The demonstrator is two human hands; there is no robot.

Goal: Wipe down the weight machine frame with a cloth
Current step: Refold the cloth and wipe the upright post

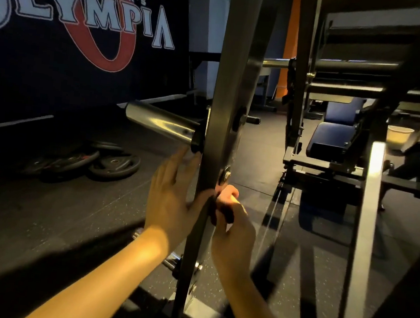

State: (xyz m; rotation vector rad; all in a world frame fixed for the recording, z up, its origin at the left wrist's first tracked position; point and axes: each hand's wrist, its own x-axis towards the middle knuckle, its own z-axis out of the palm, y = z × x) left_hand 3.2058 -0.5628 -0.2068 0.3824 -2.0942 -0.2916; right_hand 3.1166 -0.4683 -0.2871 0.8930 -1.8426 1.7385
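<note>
- The dark cloth (204, 214) is pressed against the grey upright (222, 124) of the weight machine frame, low in my view; it is nearly the frame's colour, so I can barely trace its edges.
- My right hand (230, 227) curls round the cloth at the upright's right edge.
- My left hand (172, 196) lies flat, fingers straight, against the left face, fingertips hidden near the chrome sleeve (161, 124).
- Weight plates (93, 163) lie in shadow on the floor (83, 210).
</note>
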